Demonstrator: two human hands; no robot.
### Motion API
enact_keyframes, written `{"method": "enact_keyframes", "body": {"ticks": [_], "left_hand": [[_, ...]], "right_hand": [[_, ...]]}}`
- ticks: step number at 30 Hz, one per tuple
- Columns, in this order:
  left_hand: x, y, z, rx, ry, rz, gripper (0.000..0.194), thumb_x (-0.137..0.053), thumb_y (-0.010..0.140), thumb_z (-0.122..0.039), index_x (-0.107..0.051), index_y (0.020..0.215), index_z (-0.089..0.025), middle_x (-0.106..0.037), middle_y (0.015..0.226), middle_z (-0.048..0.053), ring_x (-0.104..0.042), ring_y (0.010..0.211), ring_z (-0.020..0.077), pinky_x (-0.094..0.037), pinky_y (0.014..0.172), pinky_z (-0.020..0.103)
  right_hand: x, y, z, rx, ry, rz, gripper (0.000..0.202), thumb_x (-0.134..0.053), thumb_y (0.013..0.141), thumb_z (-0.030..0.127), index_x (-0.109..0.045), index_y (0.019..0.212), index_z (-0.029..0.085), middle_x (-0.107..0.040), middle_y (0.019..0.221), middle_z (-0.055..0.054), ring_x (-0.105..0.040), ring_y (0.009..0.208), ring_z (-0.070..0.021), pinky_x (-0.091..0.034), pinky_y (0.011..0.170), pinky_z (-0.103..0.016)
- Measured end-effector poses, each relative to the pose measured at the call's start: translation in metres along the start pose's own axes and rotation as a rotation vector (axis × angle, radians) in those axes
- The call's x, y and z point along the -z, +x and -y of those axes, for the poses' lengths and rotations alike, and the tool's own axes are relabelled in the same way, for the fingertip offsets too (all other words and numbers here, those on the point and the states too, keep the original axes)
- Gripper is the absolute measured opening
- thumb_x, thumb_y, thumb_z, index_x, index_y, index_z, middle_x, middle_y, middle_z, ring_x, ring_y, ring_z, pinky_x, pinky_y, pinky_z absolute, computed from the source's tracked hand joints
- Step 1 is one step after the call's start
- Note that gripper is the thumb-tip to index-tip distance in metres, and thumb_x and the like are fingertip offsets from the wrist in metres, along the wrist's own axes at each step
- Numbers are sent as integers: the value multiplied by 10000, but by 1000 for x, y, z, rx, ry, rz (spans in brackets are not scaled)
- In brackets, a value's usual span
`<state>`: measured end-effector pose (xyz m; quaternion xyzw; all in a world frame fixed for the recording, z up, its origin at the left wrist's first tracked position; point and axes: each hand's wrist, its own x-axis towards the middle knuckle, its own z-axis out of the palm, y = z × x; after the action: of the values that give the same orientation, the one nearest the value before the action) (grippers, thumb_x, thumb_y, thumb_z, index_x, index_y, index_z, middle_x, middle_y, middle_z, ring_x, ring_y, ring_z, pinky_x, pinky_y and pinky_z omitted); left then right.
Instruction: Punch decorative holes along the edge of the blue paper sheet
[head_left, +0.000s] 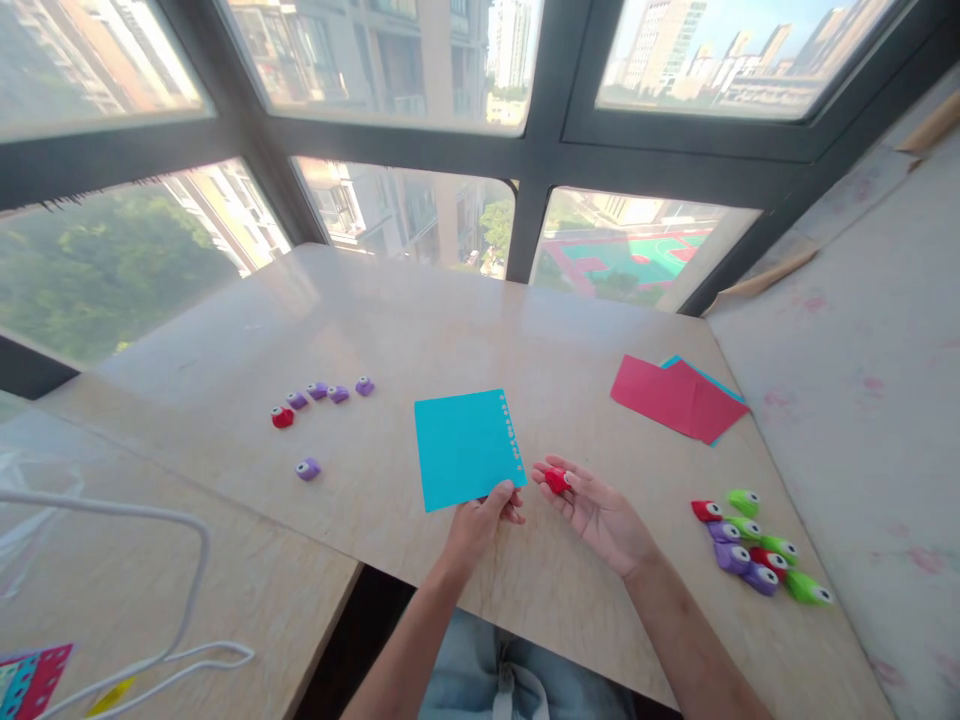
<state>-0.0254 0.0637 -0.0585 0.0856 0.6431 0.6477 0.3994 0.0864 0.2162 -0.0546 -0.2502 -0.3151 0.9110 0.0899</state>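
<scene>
My left hand (487,518) pinches the lower right corner of a blue paper sheet (466,445), which has a row of holes along its right edge. Just right of the sheet, my right hand (596,505) is turned palm up, its fingers curled around a small red piece with an eye on it (556,481). Over on the left lie several similar purple pieces (317,390) in a curved row with a red one (282,417) at its end. One more purple piece (307,468) sits apart, nearer to me.
At the right, several green, red and purple eye pieces (739,550) are clustered near the wall. Red and blue paper sheets (675,395) lie behind them. A white cable (202,560) loops across the left side. Windows (405,215) border the table's far edge.
</scene>
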Motion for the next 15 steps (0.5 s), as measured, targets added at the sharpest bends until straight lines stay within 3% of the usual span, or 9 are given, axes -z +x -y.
{"method": "enact_keyframes", "body": {"ticks": [7, 11, 15], "left_hand": [[-5, 1, -3, 52, 53, -40, 377, -655, 740, -535, -649, 704, -159, -659, 751, 65, -639, 656, 185, -522, 709, 303], [-5, 3, -1, 68, 36, -40, 387, -704, 699, -532, -661, 715, -147, -657, 760, 70, -640, 664, 197, -540, 732, 326], [-4, 4, 2, 64, 65, -37, 375, -695, 721, -526, -670, 724, -153, -662, 763, 75, -645, 681, 204, -543, 751, 331]], "right_hand": [[8, 4, -8, -52, 86, -11, 346, -822, 743, 316, -735, 1028, 141, -698, 1084, -108, -656, 1041, -184, -536, 889, -221], [9, 5, -10, 7, 84, -4, 377, -828, 744, 371, -724, 1066, 205, -690, 1099, -73, -660, 893, -150, -528, 691, -200], [8, 8, -10, 86, 71, 21, 361, -837, 738, 319, -725, 1068, 222, -687, 1053, -55, -604, 737, -98, -467, 592, -172]]}}
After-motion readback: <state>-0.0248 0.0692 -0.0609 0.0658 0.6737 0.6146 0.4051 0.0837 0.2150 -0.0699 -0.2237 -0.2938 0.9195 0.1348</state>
